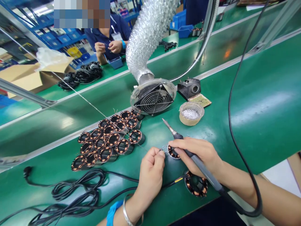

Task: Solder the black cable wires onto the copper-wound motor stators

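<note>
My right hand (199,153) is closed around a soldering iron (191,155), its bare tip pointing up and left over the bench. Partly hidden under that hand is a copper-wound motor stator (173,153). My left hand (152,169) pinches the end of a thin wire (162,149) just left of this stator. Below my right hand lies a second stator (196,185), joined to a black cable (164,185) with a yellow mark. The cable passes by my left wrist.
Several stators (110,138) stand grouped at left; coiled black cables (77,191) lie in front. A fume extractor (154,99), an iron stand (191,88) and a round tub (191,114) of silvery bits stand behind. Across the bench a co-worker's hands (109,47) hold something small.
</note>
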